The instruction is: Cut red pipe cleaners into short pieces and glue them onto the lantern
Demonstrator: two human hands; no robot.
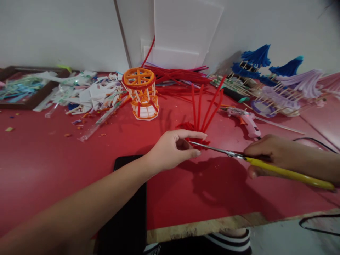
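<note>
My left hand point(176, 148) is at the middle of the red table, its index finger and thumb curved around a bunch of red pipe cleaners point(200, 111). Several long stems rise above the fingers, and short red pieces show between finger and thumb. The other fingers are mostly hidden. In my right hand point(273, 152) is a pair of scissors with yellow handles point(289, 172). Its narrow metal blades point left, and their tips reach between the left thumb and index finger, against the short red pieces. The blades look nearly together.
Behind stands an orange and white lantern-like frame point(139, 94), with loose red pipe cleaners point(177, 76) beyond it. A pink glue gun point(245, 122) lies right, near blue and lilac roof-like models point(287, 88). Scraps point(95, 92) cover the left back. A black phone-like slab point(132, 202) lies under my left forearm.
</note>
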